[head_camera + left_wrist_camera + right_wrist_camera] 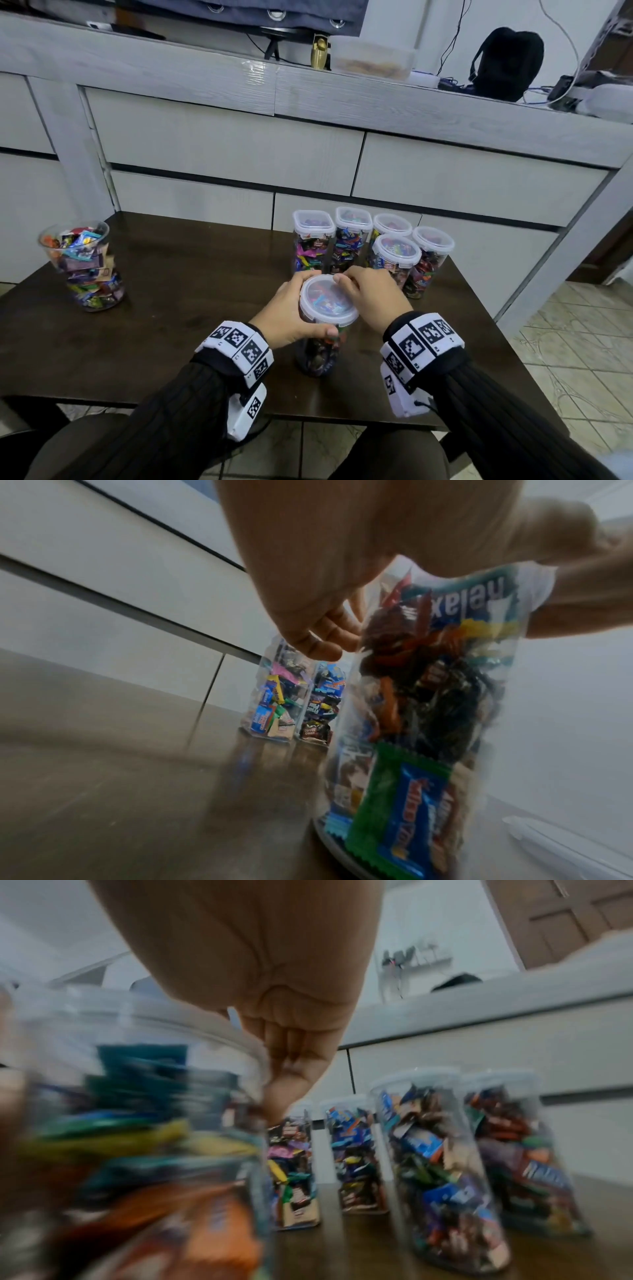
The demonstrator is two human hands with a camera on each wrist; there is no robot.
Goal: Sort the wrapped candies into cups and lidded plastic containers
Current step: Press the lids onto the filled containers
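A clear round candy container (320, 356), packed with wrapped candies, stands at the middle of the dark table (178, 329). Its white-rimmed lid (327, 299) sits on top. My left hand (291, 313) grips the container just under the lid, thumb on the near side. My right hand (371, 296) has curled fingers on the lid's far right rim. The left wrist view shows my left hand (325, 569) wrapped around the container (428, 696). In the blurred right wrist view, my right hand's fingers (284, 1085) hook down over the lid rim (143, 1015).
Several lidded containers (397, 260) full of candies stand in a group just behind my hands. An open plastic cup (85, 270) heaped with candies sits at the table's far left. A white drawer cabinet (239, 147) rises behind the table.
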